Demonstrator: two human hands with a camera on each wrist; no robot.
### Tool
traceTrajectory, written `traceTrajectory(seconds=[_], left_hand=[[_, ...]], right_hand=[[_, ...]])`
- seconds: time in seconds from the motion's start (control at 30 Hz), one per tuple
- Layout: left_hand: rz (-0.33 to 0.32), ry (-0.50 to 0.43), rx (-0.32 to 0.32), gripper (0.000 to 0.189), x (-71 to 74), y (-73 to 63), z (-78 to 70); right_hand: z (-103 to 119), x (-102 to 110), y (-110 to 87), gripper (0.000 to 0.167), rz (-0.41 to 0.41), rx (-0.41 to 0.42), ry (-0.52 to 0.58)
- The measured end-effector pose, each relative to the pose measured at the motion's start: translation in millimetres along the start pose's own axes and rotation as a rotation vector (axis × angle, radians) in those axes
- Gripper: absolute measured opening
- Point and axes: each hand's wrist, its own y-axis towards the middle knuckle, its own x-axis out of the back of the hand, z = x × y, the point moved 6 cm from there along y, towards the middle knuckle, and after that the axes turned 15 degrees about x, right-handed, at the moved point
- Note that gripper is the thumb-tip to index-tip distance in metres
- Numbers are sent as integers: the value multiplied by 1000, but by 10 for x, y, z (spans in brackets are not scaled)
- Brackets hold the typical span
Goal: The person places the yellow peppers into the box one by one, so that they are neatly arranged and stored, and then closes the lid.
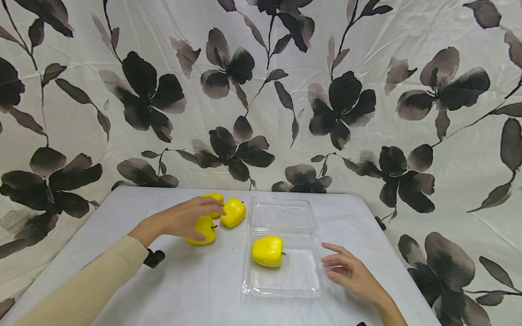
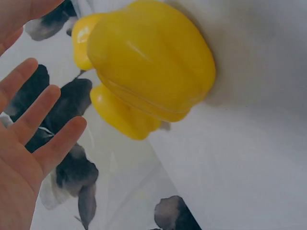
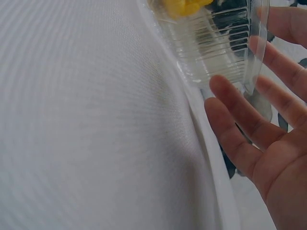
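My left hand (image 1: 185, 219) reaches over a yellow bell pepper (image 1: 202, 231), its fingers spread. The left wrist view shows a gap between those fingers (image 2: 53, 148) and the nearest pepper (image 2: 153, 57). Two more yellow bell peppers lie just beyond: one (image 1: 234, 213) to the right, the other (image 1: 214, 197) partly hidden by the hand. A clear plastic clamshell container (image 1: 285, 283) lies opened flat, with one yellow pepper (image 1: 267, 251) in its near half. At the container's right edge is my right hand (image 1: 352, 274), fingers loosely extended; whether they touch the rim I cannot tell.
The container's lid half (image 1: 283, 215) extends toward the back of the table. A white cloth covers the table (image 1: 195, 290). Behind it hangs a white curtain (image 1: 285, 113) with dark flowers. A small black object (image 1: 154, 258) shows at the left wrist.
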Motion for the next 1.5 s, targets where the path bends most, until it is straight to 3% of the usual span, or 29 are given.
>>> traceTrajectory(seconds=[0.4,0.8,1.13,1.5], left_hand=[[21,-62,35,73,-65,-37,158],[42,-81,58,72,-231,-14,332],[35,-91,56,70,-286,-19,377],[74,-127,78,65,-351,-11,415]], right_hand=[[-22,5,-11,27,6,10,2],[-54,3,-15,27,8,-8,0],[-44,7,-18,27,8,-1,1],[-21,14,-12,27,6,20,8]])
